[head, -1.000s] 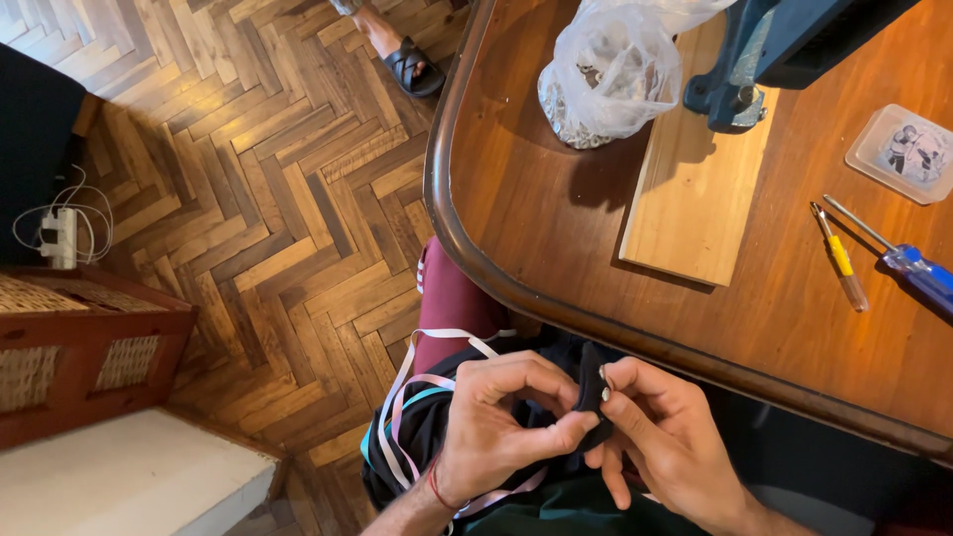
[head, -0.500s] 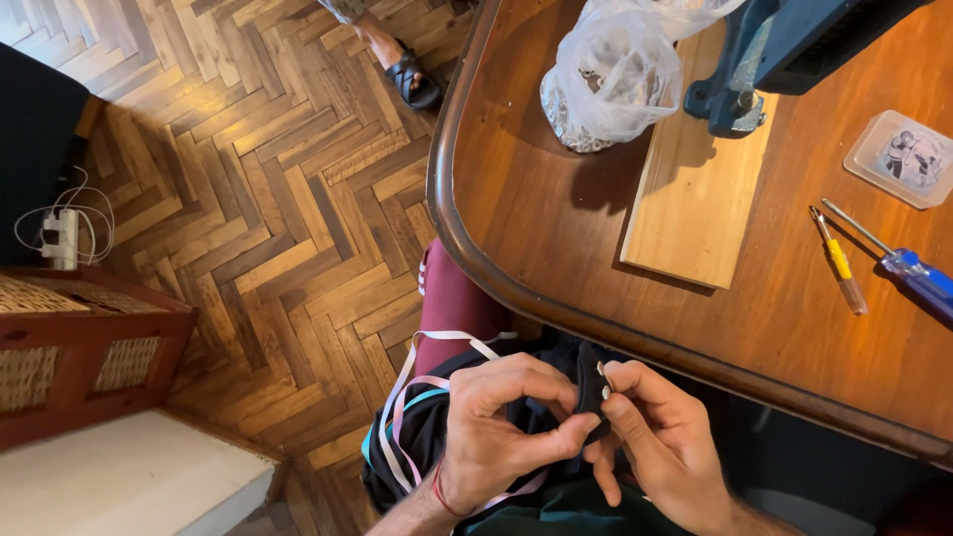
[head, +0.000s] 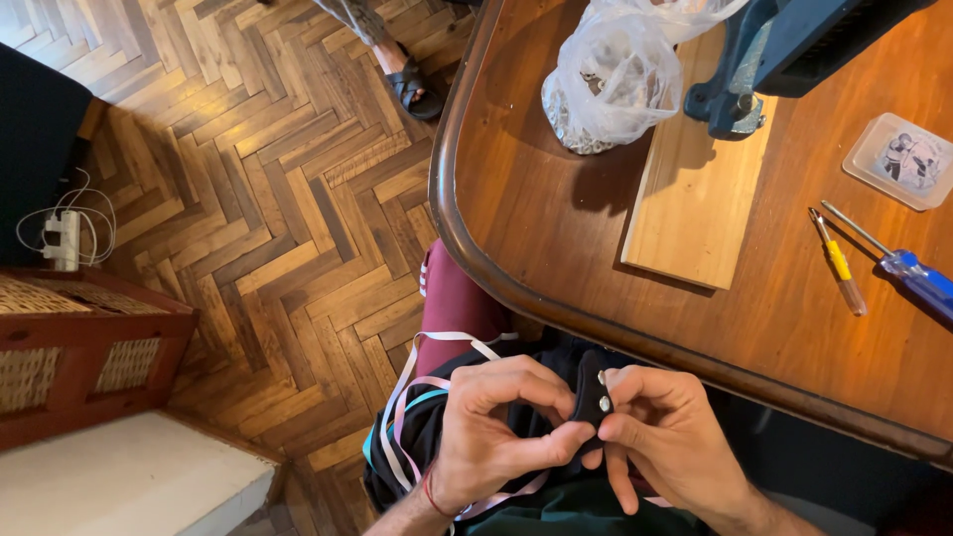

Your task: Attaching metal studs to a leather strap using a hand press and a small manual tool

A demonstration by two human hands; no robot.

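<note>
Both my hands work in my lap, just below the edge of the wooden table [head: 556, 189]. Between them stands a small black strap piece [head: 593, 389] with two silver rivets on it. My left hand [head: 501, 427] pinches its lower end between thumb and fingers. My right hand [head: 660, 437] grips it from the right side, fingertips next to the rivets. Under my hands lies a bundle of dark cloth with pink, white and teal ribbons [head: 412, 417].
On the table lie a light wooden board [head: 695, 199], a blue vise [head: 784, 50], a clear plastic bag of metal parts [head: 606, 79], a yellow screwdriver [head: 839, 263], a blue screwdriver [head: 908, 273] and a small plastic box [head: 903, 159]. Another person's sandalled foot [head: 407, 84] rests on the parquet; a wicker cabinet [head: 79, 347] stands left.
My hands have stayed in my lap, with the fingers shifting slightly on the black piece so that its rivets now face up. The view tilted a little.
</note>
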